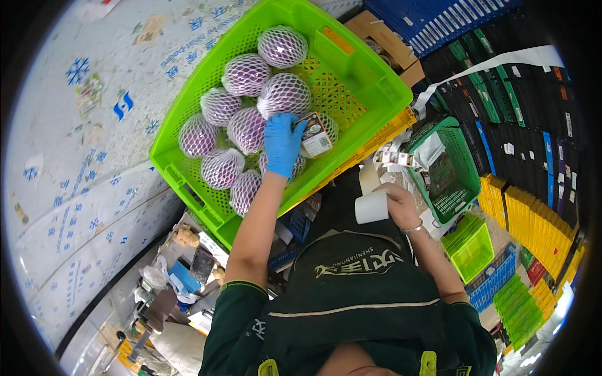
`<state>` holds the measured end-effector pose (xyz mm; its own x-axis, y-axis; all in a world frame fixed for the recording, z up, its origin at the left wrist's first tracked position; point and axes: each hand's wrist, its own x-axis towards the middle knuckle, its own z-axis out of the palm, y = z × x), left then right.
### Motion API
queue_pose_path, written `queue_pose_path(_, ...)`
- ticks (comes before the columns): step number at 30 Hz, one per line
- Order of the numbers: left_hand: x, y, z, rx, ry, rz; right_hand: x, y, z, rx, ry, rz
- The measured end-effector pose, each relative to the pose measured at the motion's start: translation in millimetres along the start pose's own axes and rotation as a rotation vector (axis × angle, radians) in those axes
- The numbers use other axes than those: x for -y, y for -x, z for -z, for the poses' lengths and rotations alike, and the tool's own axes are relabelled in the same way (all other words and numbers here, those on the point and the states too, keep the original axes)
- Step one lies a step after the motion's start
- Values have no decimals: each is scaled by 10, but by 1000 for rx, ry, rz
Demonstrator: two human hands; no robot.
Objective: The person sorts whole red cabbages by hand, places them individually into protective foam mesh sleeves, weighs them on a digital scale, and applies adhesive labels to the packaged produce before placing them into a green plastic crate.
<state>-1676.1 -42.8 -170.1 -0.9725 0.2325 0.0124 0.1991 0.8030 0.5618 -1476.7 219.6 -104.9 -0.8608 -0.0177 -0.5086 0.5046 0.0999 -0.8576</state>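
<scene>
In a bright green plastic crate (207,210) sit several round purple fruits (244,130), each in a white foam net. My left hand (282,144), in a blue glove, is among them with its fingers curled. Between its thumb and fingers is the edge of a printed label (316,135), dark at the top and white below. This label lies against a paler netted fruit (327,128), partly hidden behind it. My bare right hand (401,205), with a bracelet at the wrist, is closed on a roll of white labels (372,207) in front of my dark apron.
The crate rests on a yellow crate (370,145). A darker green basket (464,175) with papers stands to the right, near a cardboard box (384,39). Stacked yellow crates (530,216) and black crates (527,100) line the right side. A pale printed wall panel (94,138) rises at left.
</scene>
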Motion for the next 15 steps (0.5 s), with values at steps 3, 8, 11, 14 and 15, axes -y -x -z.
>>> queue_pose_path(3,-462,-64,208,-246,-103,-149,284,-82,57,51,-30,117)
queue_pose_path(8,-383,-15,-169,283,-253,-472,750,-164,-140,224,123,245)
queue_pose_path(11,-492,-50,10,298,-162,-356,1158,-228,-258,262,243,412)
queue_pose_path(14,-666,383,599,526,971,160,1431,-255,-345,255,279,530)
queue_pose_path(15,-797,569,839,604,1225,335,1493,-215,-360,169,279,503)
